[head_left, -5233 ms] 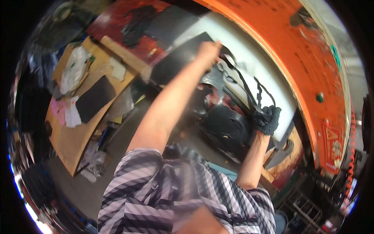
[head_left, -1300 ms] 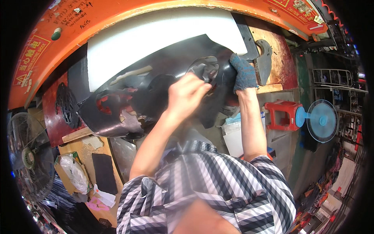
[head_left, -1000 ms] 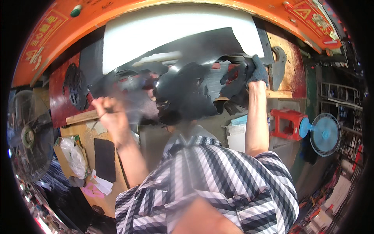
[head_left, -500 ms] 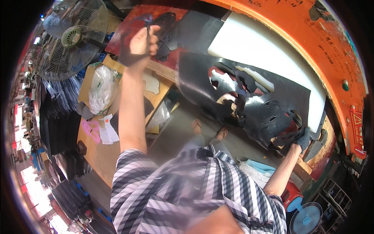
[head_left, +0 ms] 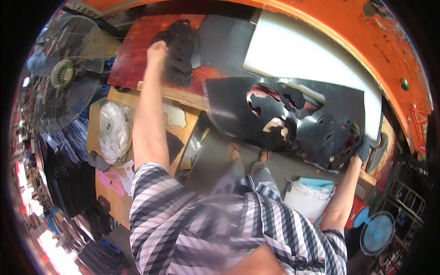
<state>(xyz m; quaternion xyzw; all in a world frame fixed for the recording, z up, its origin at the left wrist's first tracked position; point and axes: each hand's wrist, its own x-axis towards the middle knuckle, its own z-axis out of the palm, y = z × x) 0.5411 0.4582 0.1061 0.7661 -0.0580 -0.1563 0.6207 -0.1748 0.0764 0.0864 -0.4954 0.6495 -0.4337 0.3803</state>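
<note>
Over the red board (head_left: 130,62) at the upper left, the person's bare left hand (head_left: 158,54) is at the near-left side of a pile of black cut pieces (head_left: 179,55). Its fingers look curled in, but whether they grip a piece or are letting one go cannot be told. Well apart, the gloved right hand (head_left: 362,150) is at the right end of a black sheet (head_left: 316,126), touching it or just beside it; its fingertips are hidden, so its grasp cannot be told either. The sheet, full of irregular openings, lies partly on the white slab (head_left: 293,50) beneath the orange machine (head_left: 339,27), its near edge hanging out over the floor. The step in hand looks like adding a cut piece to the pile. The next move seems to call for a clean release at the left without dragging the pile, and a steady right hand to keep the overhanging sheet from slipping.
</note>
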